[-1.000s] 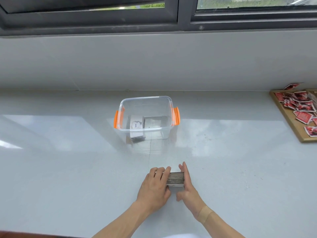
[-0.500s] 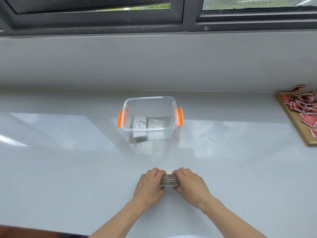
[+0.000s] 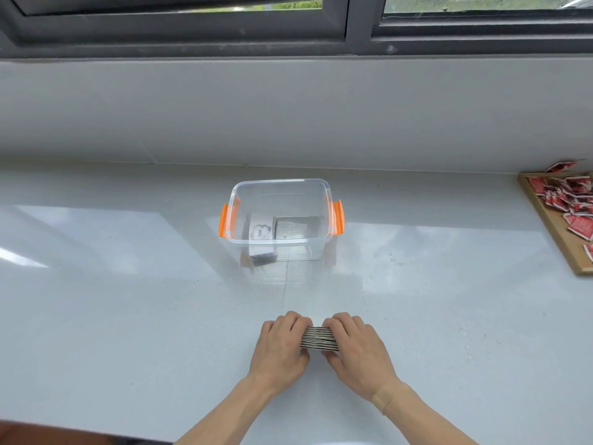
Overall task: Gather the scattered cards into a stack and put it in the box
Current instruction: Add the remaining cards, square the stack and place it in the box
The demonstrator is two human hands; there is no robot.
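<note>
Cards (image 3: 318, 339) stand on edge as a packed stack on the near bench (image 3: 128, 316), pressed between the left hand (image 3: 282, 345) and the right hand (image 3: 354, 346); both grips are curled closed against the stack's ends. Farther off, directly ahead, sits the clear box (image 3: 280, 220) with orange handles, some cards already inside. To square the stack well, I would keep even pressure from both sides and tap the lower edges flat on the bench before lifting, lest loose cards slip out. A wooden tray (image 3: 558, 232) of red packets lies far right.
</note>
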